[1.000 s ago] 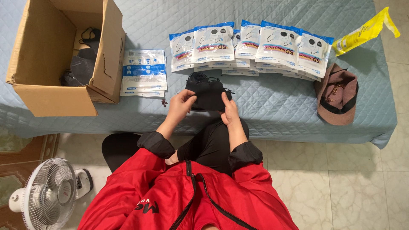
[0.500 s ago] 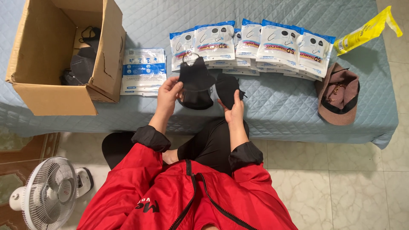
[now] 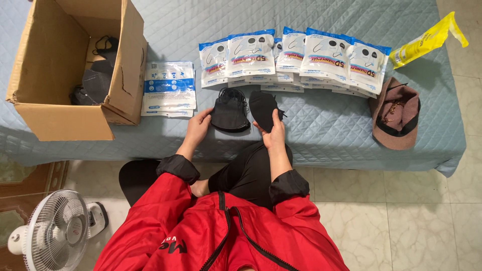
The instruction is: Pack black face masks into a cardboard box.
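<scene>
Quilted blue bed (image 3: 321, 135) ahead: your right hand (image 3: 273, 134) pinches one black mask (image 3: 262, 108) at one o'clock, left hand (image 3: 198, 125) open-fingered against the mask stack (image 3: 229, 110) at eleven; separate just one layer

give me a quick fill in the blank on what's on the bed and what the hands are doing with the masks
1. The right hand holds a single ____ mask.
2. The left hand touches a stack of black masks lying on the quilted ____.
3. The open cardboard box sits to the person's ____.
4. The brown cap lies below a ____ packet.

Missing words: black; bed; left; yellow
</scene>
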